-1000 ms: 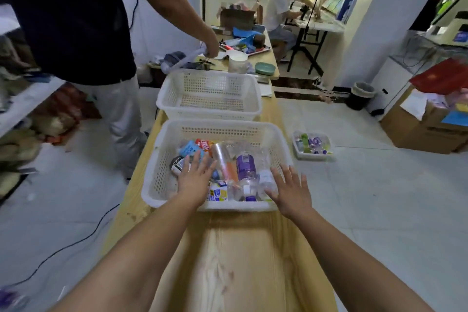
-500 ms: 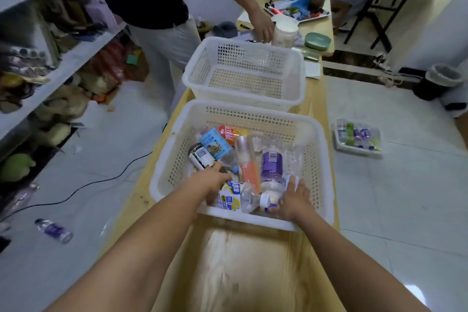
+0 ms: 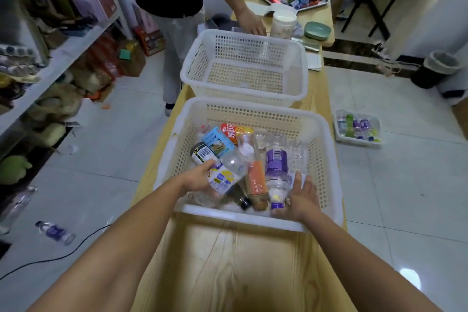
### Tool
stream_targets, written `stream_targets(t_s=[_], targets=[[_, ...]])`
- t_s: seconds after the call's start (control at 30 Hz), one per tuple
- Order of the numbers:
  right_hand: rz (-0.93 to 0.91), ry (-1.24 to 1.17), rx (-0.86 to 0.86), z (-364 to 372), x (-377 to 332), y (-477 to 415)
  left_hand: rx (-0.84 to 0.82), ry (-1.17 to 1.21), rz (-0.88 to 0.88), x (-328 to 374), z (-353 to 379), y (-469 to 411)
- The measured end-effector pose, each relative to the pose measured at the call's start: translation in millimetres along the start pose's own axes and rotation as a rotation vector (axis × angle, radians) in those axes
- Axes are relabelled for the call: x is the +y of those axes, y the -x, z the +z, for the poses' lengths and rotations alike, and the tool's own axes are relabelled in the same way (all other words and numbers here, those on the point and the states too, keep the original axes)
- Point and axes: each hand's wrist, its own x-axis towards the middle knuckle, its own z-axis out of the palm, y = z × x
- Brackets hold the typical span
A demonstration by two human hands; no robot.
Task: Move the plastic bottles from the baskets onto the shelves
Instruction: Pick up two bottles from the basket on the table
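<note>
Grey shelves [image 3: 58, 58]: stand off the desk's left edge across a strip of floor, already crowded with packets; the bottles belong here, so each load will probably need a turn to the left
Wooden desk [image 3: 228, 261]: long and narrow, carries both baskets end to end; its near end is bare wood
Near basket [image 3: 326, 159]: white, spans the desk from left edge to right edge; every bottle on the desk lies inside it in a loose heap, so the task looks barely begun here
Far basket [image 3: 301, 76]: white, toward the desk's far end, touching the near one; no bottles show inside
Purple-label bottle [image 3: 276, 162]: on its side at the heap's right, cap toward the basket's near wall, within easy reach
Yellow-label bottle [image 3: 222, 177]: on top of the heap at its near left, free to come away first
Left hand [image 3: 197, 178]: fingers and thumb curled round the yellow-label bottle, taken from its side
Right hand [image 3: 301, 195]: fingers mostly straight, laid beside the purple-label bottle's cap end; no closed grip shows, likely lining up a second bottle for the same trip
</note>
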Motion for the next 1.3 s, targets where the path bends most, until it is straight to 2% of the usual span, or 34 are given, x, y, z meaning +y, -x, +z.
stream_targets(t_s=[0.1,0.13,0.2,0.33,0.5,0.6,0.67,0.8,0.87,0.93,1.0,1.03,1.13,1.17,1.2,1.3], targets=[[-0.110,0.058,0.256,-3,-13,-1,0.225,0.261,-0.061,-17,1,2],[-0.155,0.040,0.355,-3,-24,-1,0.304,0.290,-0.061,-21,0,1],[-0.162,-0.035,0.418,-4,-55,1,0.393,0.303,-0.073,-25,0,-1],[-0.038,-0.013,0.316,8,-90,1,0.430,0.343,-0.092,-27,0,-3],[-0.057,0.080,0.380,6,-87,-4,0.435,0.314,-0.115,-54,-3,-23],[-0.100,-0.159,0.408,4,-84,-2,0.438,0.326,-0.120,-47,-3,-18],[-0.097,-0.300,0.368,2,-80,-2,0.434,0.341,-0.135,-39,-3,-12],[-0.021,-0.566,0.205,-16,-70,-3,0.421,0.355,-0.143,-38,-5,-15],[-0.016,-0.608,0.085,-36,-60,-5,0.424,0.372,-0.144,-40,-5,-16],[-0.051,-0.518,-0.058,-70,-51,-5,0.422,0.378,-0.145,-41,-5,-16],[-0.121,-0.323,-0.181,-111,-50,-3,0.427,0.385,-0.143,-38,-5,-14],[-0.157,-0.159,-0.235,-128,-53,-5,0.431,0.391,-0.140,-36,-4,-12],[-0.276,0.533,-0.356,-153,-87,-6,0.438,0.438,-0.124,-31,-3,-7],[-0.316,0.736,-0.367,-149,-100,-6,0.435,0.448,-0.119,-30,-2,-7],[-0.344,0.831,-0.346,-140,-111,-9,0.432,0.462,-0.116,-30,-2,-6],[-0.486,0.783,-0.077,-104,-123,-18,0.431,0.490,-0.108,-29,-3,-6]])
